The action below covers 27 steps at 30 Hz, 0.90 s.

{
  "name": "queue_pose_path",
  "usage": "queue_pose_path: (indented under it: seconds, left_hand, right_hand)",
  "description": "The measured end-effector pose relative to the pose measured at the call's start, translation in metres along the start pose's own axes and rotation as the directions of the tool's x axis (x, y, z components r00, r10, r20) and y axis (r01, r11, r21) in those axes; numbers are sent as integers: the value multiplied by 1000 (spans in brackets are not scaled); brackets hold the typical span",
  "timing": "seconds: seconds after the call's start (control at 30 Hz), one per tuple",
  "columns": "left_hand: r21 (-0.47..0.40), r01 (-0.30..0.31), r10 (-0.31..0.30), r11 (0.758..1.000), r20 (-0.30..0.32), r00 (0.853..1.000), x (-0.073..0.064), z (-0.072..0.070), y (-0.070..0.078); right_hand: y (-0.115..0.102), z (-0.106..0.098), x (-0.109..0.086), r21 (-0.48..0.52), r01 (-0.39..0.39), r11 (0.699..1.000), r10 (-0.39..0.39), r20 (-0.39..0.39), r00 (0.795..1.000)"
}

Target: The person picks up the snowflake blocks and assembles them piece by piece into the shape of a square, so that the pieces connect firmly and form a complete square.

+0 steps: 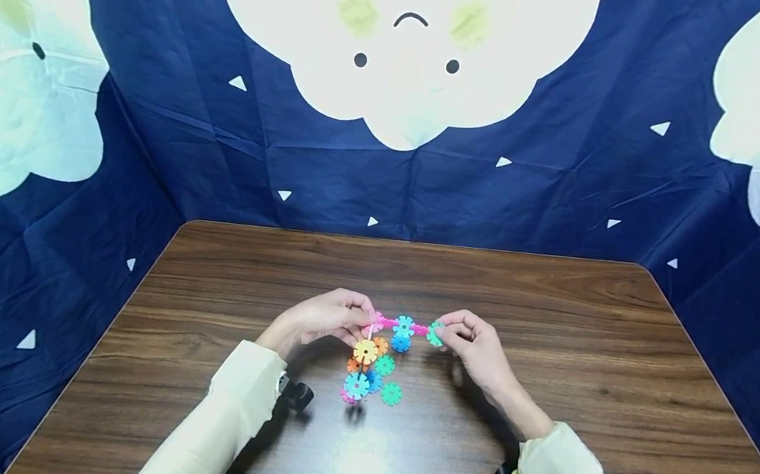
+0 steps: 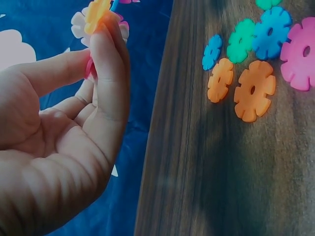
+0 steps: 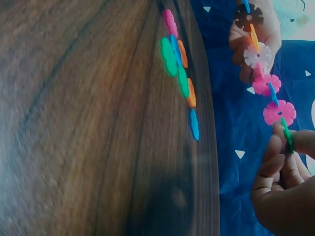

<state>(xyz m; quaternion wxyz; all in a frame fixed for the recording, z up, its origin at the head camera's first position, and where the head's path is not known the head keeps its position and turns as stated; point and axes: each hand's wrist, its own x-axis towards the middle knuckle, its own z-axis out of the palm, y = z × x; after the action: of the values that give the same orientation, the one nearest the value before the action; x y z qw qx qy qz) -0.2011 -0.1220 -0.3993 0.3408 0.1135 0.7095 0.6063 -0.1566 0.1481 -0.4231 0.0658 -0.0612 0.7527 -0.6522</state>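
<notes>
A chain of notched plastic flower discs (image 3: 267, 84), linked edge to edge, stretches between both hands above the table. My left hand (image 1: 334, 316) pinches it at a pink disc between thumb and fingers. From there a hanging part drops toward the front, with a yellow disc (image 1: 365, 351) and a light blue disc (image 1: 357, 386) along it. At the right end, my right hand (image 1: 477, 350) pinches a green disc (image 3: 287, 135) by thumb and fingertips. That green disc meets a pink disc (image 3: 279, 113); in the right wrist view fingertips partly cover where they join.
Loose discs lie on the wooden table (image 1: 587, 331) beneath the chain: an orange disc (image 2: 254, 91), a blue disc (image 2: 271, 33), a pink disc (image 2: 300, 54), a green disc (image 1: 392, 393) and several others. A dark blue cloth with clouds (image 1: 386, 183) stands around the table's back and sides.
</notes>
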Motion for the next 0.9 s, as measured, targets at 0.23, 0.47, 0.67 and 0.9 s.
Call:
queue_pose_path:
  seconds: [0.23, 0.47, 0.67, 0.9]
  left_hand:
    - [-3, -20, 20, 1000, -13, 1000, 0, 2, 1]
    - [-1, -42, 42, 999, -38, 998, 0, 4, 1]
    - [-5, -43, 43, 999, -53, 998, -1, 5, 4]
    - [-11, -52, 51, 999, -64, 997, -1, 5, 4]
  right_hand:
    - [2, 6, -1, 39, 37, 999, -35, -40, 999]
    - [-1, 10, 0, 39, 68, 997, -65, -82, 995]
    - [-3, 13, 1, 31, 86, 996, -82, -118, 990]
    - [0, 16, 3, 27, 96, 995, -91, -153, 984]
